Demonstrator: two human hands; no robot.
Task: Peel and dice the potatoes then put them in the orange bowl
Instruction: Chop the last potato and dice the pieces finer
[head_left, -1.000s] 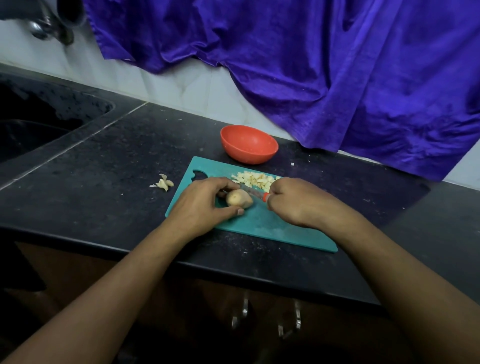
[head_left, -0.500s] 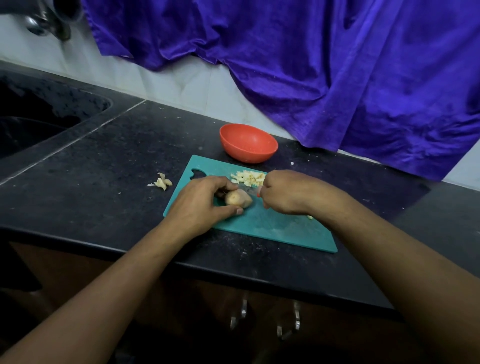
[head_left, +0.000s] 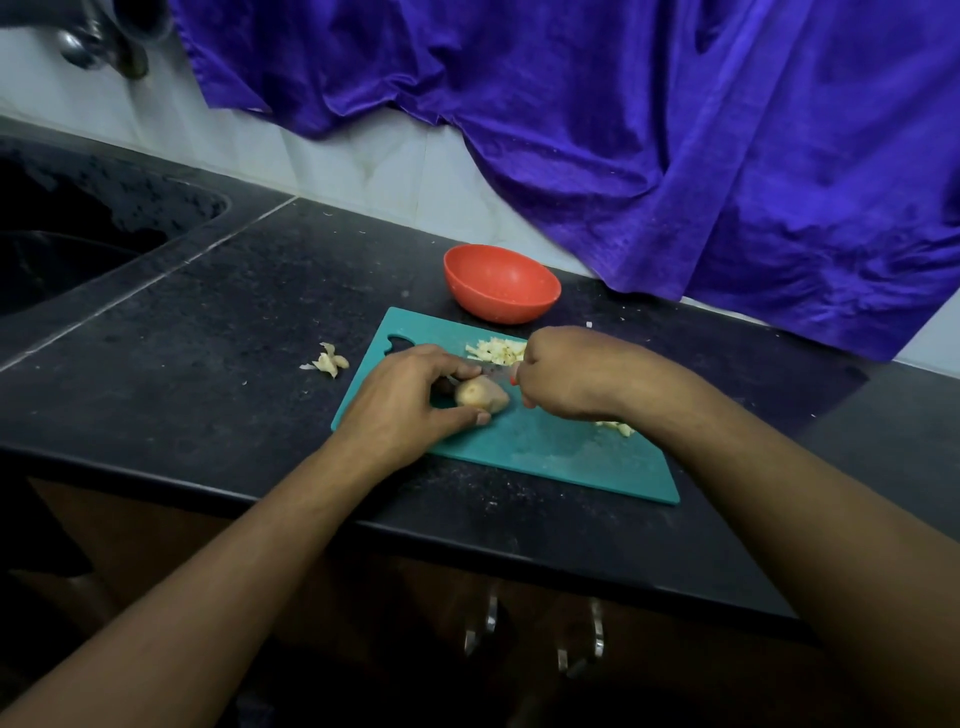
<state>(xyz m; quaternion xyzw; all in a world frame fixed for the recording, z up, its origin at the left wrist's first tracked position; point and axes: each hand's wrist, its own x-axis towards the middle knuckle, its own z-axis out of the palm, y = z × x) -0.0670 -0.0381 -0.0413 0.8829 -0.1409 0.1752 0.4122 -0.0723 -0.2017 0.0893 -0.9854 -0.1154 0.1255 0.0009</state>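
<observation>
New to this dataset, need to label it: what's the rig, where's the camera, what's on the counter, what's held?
No robot here: a person works with two bare hands. Every picture comes from one wide-angle camera worn on the head, looking forward and down, so the arms enter from below. On the dark counter lies a teal cutting board, with an orange bowl behind it; no pieces show in the bowl. The left hand grips a potato on the board. The right hand holds a knife, its blade by the potato. Diced potato lies piled on the board's far side; peel scraps lie on the counter left of the board.
</observation>
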